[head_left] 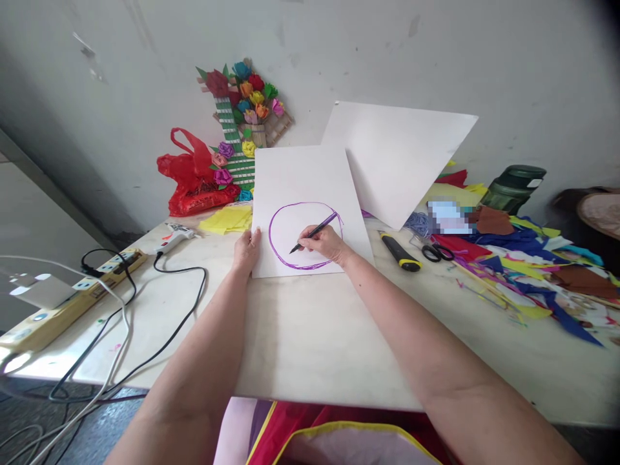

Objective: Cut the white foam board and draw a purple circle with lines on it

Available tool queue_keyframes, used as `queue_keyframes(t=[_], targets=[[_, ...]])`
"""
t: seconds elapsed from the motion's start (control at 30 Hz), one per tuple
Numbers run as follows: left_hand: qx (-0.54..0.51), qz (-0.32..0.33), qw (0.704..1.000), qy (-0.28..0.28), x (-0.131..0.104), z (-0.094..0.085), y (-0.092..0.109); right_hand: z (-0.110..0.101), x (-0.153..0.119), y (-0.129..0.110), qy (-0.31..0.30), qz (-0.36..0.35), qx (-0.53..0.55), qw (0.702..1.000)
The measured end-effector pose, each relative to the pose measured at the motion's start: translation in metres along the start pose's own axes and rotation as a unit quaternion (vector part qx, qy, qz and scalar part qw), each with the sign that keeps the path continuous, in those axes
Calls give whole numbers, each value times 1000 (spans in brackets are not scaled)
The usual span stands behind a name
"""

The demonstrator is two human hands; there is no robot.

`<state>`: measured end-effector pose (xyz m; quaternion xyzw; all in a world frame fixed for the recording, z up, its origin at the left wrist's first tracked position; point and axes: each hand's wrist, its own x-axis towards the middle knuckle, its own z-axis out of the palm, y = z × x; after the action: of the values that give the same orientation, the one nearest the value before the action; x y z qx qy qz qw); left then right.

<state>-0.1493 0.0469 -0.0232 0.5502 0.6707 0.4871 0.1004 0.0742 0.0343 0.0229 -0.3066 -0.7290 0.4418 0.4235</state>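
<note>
A white sheet of stiff paper or board (305, 174) stands propped in front of me on the table. A large purple circle outline is drawn on its lower half. My left hand (246, 250) grips the sheet's lower left edge, with the thumb in view and some fingers hidden. In my right hand (323, 243) is a purple and black marker pen (320, 227), pinched between thumb and fingers. Its dark tip points down and left inside the circle; whether it touches the sheet I cannot tell. A second white sheet (402, 152) leans on the wall behind.
Right of the sheets lie a yellow-black utility knife (400, 250), scissors (437, 252), coloured scraps (527, 258) and a green bottle (513, 188). To the left are a power strip (29, 329), cables, a glue gun (173, 239), a red bag (194, 181) and a paper-flower craft (232, 148).
</note>
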Motion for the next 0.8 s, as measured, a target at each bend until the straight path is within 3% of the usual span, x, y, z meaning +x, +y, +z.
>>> queue_keyframes(t=[0.17, 0.4, 0.8], targets=[[-9, 3, 1000, -10, 0, 1, 0, 13, 1, 2, 22, 12, -1, 1000], [-12, 15, 1000, -14, 1, 4, -2, 29, 8, 17, 45, -49, 29, 997], [-38, 16, 999, -19, -1, 5, -1, 38, 12, 37, 75, -81, -18, 994]])
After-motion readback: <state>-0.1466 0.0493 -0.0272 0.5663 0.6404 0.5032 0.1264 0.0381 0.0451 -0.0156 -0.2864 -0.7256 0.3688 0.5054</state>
